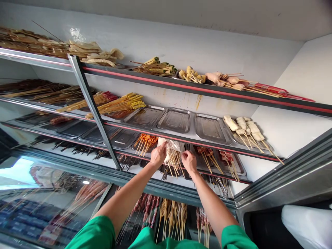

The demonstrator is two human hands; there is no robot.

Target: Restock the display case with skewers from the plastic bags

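Observation:
My left hand [158,155] pinches the left side of a clear plastic bag [175,144] on the lower shelf. At the bag's right edge, my right hand [189,161] has its fingers closed on the plastic. Pale skewers [173,159] lie between both hands, partly under the bag, their bamboo sticks pointing toward me. Whether all of them are inside the bag I cannot tell. Just left of my left hand are orange-red skewers [146,142]; brownish-red meat skewers [207,155] lie to the right of my right hand.
Above sits a shelf with metal trays [174,120] and white skewers [245,127] whose sticks overhang the edge. A slanted metal post [94,110] crosses the shelves on the left. Glass sliding doors [59,207] and more meat skewers [171,216] are below.

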